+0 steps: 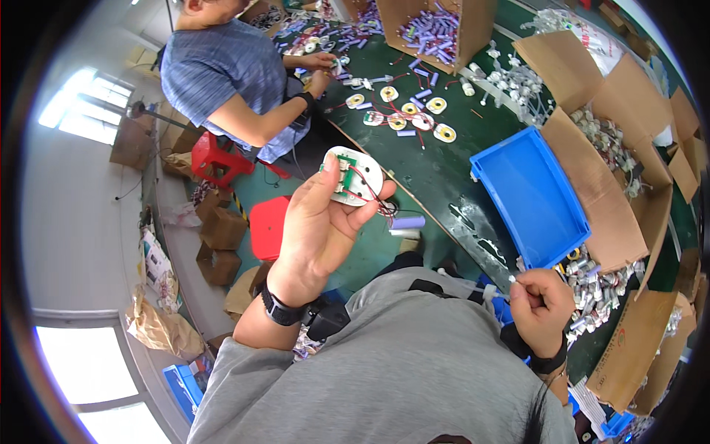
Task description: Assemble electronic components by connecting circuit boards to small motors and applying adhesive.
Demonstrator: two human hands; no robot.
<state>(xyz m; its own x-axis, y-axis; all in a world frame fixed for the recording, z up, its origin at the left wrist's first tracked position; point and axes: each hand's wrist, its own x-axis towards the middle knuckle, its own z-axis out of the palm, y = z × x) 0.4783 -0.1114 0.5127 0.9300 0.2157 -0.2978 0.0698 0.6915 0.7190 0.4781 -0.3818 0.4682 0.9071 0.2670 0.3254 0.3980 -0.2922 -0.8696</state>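
Observation:
My left hand [318, 229] is raised in front of me, its thumb and fingers closed around a white oval housing [367, 169]. Set in the housing is a green circuit board [345, 175] with red and black wires. A purple battery cell [408, 222] hangs just below the fingers, seemingly on those wires. Down at the right, near the table edge, my right hand [543, 305] is pinched closed. A small white tip [512, 280] shows at its fingertips; what it belongs to is hidden. Some white cord-like material [489, 294] lies beside that hand.
On the green table [436, 181] stands an empty blue tray [529, 196], with open cardboard boxes [595, 192] to its right. Several wired round parts [408, 109] and purple cells lie farther back. A co-worker [229, 81] handles parts at the left; a red stool [270, 226] stands below.

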